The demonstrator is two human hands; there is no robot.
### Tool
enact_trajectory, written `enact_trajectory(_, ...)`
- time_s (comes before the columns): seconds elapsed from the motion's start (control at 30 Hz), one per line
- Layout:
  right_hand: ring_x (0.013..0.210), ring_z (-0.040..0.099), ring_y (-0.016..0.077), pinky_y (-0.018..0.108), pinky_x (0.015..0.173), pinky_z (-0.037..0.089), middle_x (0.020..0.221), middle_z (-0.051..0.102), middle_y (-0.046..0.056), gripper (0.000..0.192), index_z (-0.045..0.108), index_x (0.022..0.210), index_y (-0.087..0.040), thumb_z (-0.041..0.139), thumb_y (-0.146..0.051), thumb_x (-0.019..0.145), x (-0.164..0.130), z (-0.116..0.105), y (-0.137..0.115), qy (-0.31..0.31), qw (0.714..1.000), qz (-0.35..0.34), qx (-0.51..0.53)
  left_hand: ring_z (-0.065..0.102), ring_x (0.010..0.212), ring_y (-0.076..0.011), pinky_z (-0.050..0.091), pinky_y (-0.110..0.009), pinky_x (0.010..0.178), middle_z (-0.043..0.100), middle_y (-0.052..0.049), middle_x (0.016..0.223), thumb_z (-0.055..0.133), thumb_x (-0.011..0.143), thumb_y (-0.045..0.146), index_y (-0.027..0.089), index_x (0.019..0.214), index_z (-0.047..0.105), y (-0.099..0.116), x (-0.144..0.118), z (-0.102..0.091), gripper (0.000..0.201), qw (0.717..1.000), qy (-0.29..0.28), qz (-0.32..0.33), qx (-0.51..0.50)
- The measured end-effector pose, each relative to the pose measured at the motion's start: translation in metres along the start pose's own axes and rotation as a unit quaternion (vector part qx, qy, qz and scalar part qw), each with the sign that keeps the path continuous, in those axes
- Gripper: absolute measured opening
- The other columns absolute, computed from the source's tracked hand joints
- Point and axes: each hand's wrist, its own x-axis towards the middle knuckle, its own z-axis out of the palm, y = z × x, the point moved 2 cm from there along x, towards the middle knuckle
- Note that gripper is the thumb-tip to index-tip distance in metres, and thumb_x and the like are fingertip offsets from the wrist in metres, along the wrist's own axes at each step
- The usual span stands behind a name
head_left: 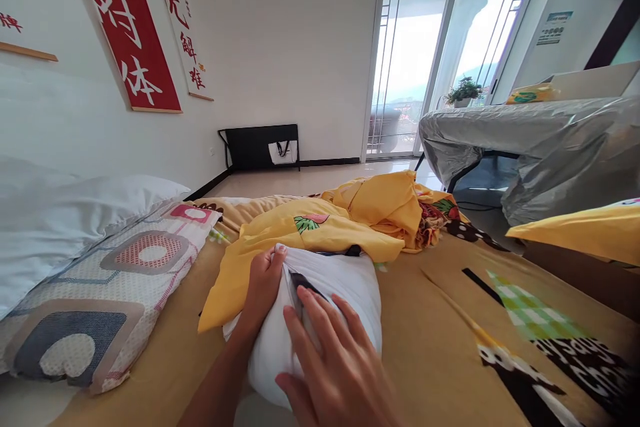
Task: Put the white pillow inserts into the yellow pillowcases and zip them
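Note:
A white pillow (pixel 345 280) lies on the bed in front of me, its far end inside a yellow pillowcase (pixel 290 230) with a leaf print. My left hand (pixel 263 283) pinches the pillow's white fabric at a fold on the left side. My right hand (pixel 333 363) lies flat on top of the pillow with fingers spread, pressing it down. A dark strip shows in the fold between the two hands.
A patterned pillow (pixel 100 297) and a white pillow (pixel 55 217) lie at the left. Bunched yellow bedding (pixel 395 203) sits beyond. The tan printed sheet (pixel 450 340) covers the bed. A grey-covered table (pixel 530 130) stands at the right, glass doors behind it.

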Motion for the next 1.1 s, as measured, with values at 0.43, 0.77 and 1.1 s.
enact_trajectory(0.43, 0.094, 0.06, 0.0301, 0.04, 0.069, 0.048, 0.112, 0.062, 0.018, 0.051, 0.049, 0.135, -0.012, 0.048, -0.035, 0.089, 0.012, 0.034, 0.022, -0.111, 0.973, 0.163, -0.121, 0.037, 0.054, -0.0116, 0.028, -0.026, 0.054, 0.04, 0.005, 0.053, 0.044, 0.083, 0.046, 0.021, 0.057, 0.038, -0.013, -0.001, 0.017, 0.037, 0.998, -0.03, 0.01, 0.052)
enact_trajectory(0.77, 0.07, 0.057, 0.0139, 0.027, 0.058, 0.025, 0.088, 0.062, 0.001, 0.02, 0.064, 0.091, -0.024, 0.044, -0.027, 0.094, 0.016, 0.015, 0.053, -0.215, 0.956, 0.197, 0.021, 0.055, 0.116, -0.0239, 0.039, -0.038, 0.103, 0.063, -0.007, 0.121, 0.041, 0.091, 0.046, 0.022, 0.113, 0.061, 0.003, 0.001, -0.052, 0.038, 0.955, -0.222, 0.068, 0.184)
enact_trajectory(1.1, 0.069, 0.052, 0.0116, 0.028, 0.059, 0.021, 0.081, 0.059, -0.002, 0.018, 0.06, 0.08, -0.023, 0.049, -0.026, 0.093, 0.014, 0.016, 0.052, -0.243, 0.963, 0.099, 0.066, 0.035, 0.137, -0.0272, 0.026, -0.046, 0.113, 0.038, -0.009, 0.15, 0.054, 0.076, 0.027, 0.021, 0.145, 0.035, -0.011, 0.003, -0.05, 0.071, 0.876, -0.276, 0.059, 0.39)
